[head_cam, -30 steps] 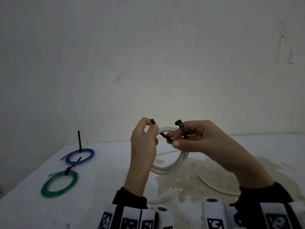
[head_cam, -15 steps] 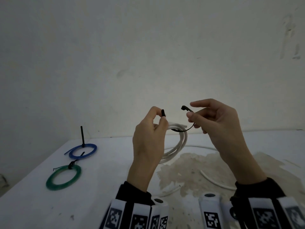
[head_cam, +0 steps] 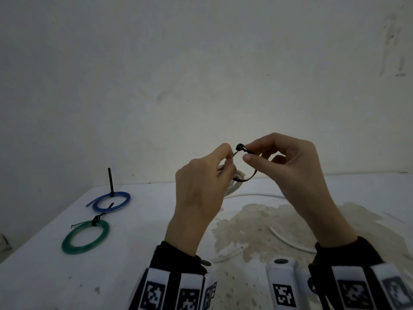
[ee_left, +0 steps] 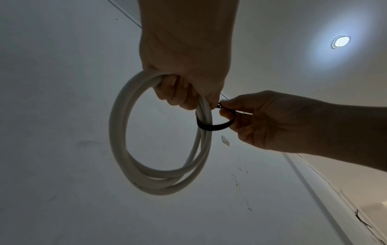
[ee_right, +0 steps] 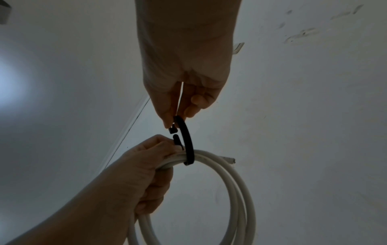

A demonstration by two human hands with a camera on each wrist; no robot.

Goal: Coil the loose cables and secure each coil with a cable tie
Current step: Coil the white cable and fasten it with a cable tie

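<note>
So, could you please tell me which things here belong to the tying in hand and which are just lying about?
In the job:
- white cable coil, gripped by the left hand
- black cable tie looped round it, head pinched by the right hand, tail by the left; not yet threaded

Lying about:
- blue coil, tied
- green coil, tied
- loose white cable on the stained table

1. The left hand (head_cam: 201,186) pinches the thin tail of the black plastic cable tie (head_cam: 245,175).
2. The right hand (head_cam: 290,166) pinches its head end.
3. The tie loops around the white round cable coil (head_cam: 238,179).
4. A blue ring-shaped coil (head_cam: 111,201) and a green ring-shaped coil (head_cam: 86,237) lie on the white table (head_cam: 67,276).
</note>
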